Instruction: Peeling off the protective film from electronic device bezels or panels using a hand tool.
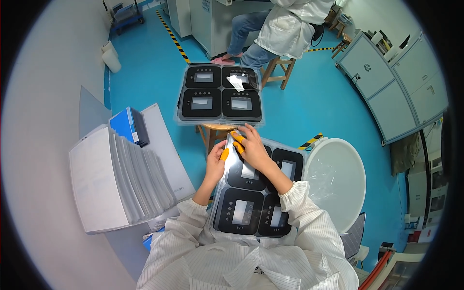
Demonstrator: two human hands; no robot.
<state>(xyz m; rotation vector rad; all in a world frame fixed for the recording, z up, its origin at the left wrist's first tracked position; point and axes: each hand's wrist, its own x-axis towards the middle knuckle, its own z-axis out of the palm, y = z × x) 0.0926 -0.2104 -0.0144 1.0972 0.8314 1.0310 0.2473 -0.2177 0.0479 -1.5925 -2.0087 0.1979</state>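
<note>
A clear plastic sheet of black panels (pixel 240 212) with pale windows lies across my lap, tilted. Its left edge is gripped by my left hand (pixel 216 162), which wears a yellow finger cot on the thumb. At the far left corner of the same sheet, my right hand (pixel 252 147) has its fingers drawn together, with yellow cots on two of them. Whatever is pinched there is too small to make out. Beyond my hands, a stack of similar panel sheets (pixel 222 94) rests on a wooden stool (pixel 212 128), with a whitish scrap (pixel 237 83) on top.
At right stands a round white bin (pixel 358 179) holding clear film (pixel 321 181). On the left, a thick pile of sheets (pixel 121 179) and a blue box (pixel 126 126) lie on a white surface. A person in a white coat (pixel 290 31) sits ahead; grey cabinets (pixel 382 82) stand far right.
</note>
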